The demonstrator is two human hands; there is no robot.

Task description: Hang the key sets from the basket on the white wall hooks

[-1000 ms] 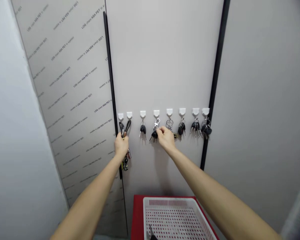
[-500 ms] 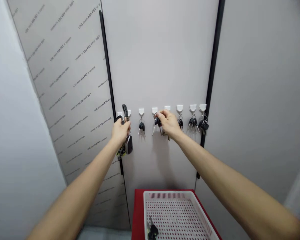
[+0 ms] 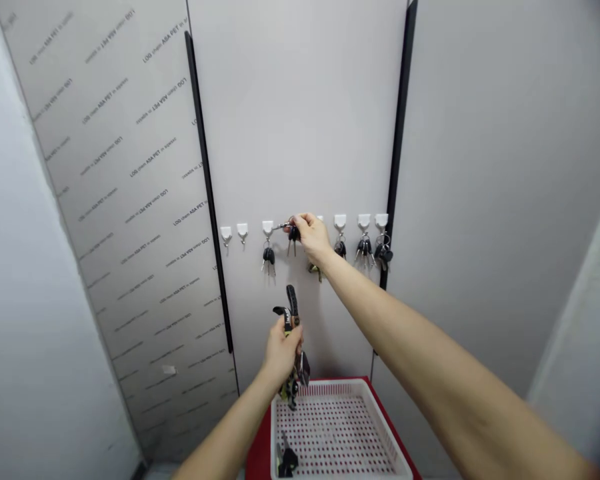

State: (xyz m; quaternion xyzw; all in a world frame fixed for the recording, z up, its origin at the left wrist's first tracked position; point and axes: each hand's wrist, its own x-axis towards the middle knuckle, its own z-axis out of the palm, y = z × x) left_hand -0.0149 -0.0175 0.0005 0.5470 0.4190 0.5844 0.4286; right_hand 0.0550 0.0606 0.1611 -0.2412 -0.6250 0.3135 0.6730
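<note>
My left hand is closed around a bunch of keys with a black strap that sticks up above the fingers. It hangs low in front of the panel, over the back edge of the white basket. My right hand pinches the ring of a key bunch among the wall hooks. The bunch's metal clasp points left, close to a white hook. Whether the clasp is free of its own hook is hidden by my fingers. A small key bunch hangs just left of that hand.
Several key bunches hang from hooks at the right. Two bare hooks are at the left. Dark keys lie inside the basket, which stands on a red surface. Long black handles run down the panel's sides.
My left hand has come down and right from the leftmost hooks, carrying its keys above the basket. My right hand has tugged the pinched bunch so its clasp tilts sideways. The view has shifted slightly.
</note>
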